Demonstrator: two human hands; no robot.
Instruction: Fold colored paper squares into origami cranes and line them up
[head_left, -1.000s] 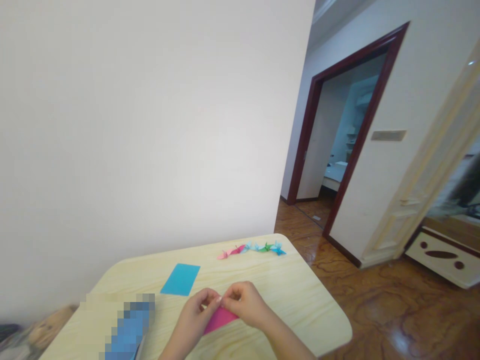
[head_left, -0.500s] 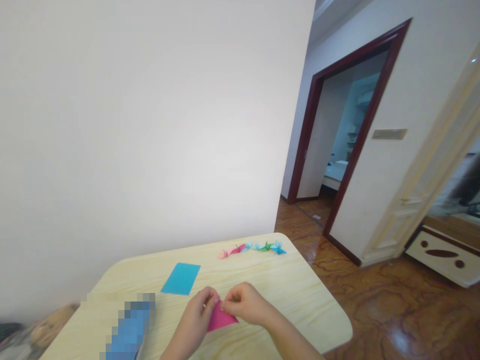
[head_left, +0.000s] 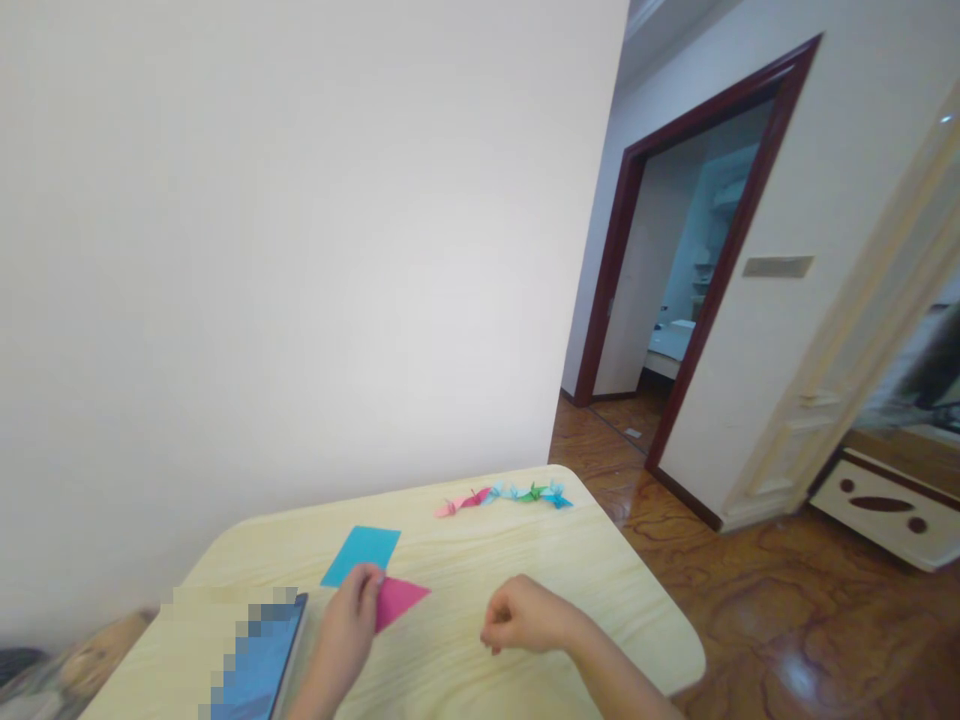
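My left hand [head_left: 346, 628] pinches a folded magenta paper triangle [head_left: 400, 601] at its left end, and the triangle's tip points right, just above the light wood table [head_left: 592, 600]. A flat sheet of cyan paper [head_left: 361, 555] lies right beside my left fingers, partly hidden by them. My right hand [head_left: 525, 615] rests lower right of the triangle, apart from it, with its fingers curled and nothing in them. Beyond both hands, a row of several small origami cranes [head_left: 502, 497] in pink, pale blue, green and blue lines the far table edge.
A pixelated blue object [head_left: 259, 660] with a dark edge lies at the table's lower left, close to my left wrist. A white wall [head_left: 300, 250] rises behind the table. To the right are a dark-framed doorway [head_left: 697, 260] and a polished wood floor [head_left: 787, 620].
My hands have separated. The left hand has moved left with the magenta triangle, now beside the cyan sheet, and the right hand has let go and moved right.
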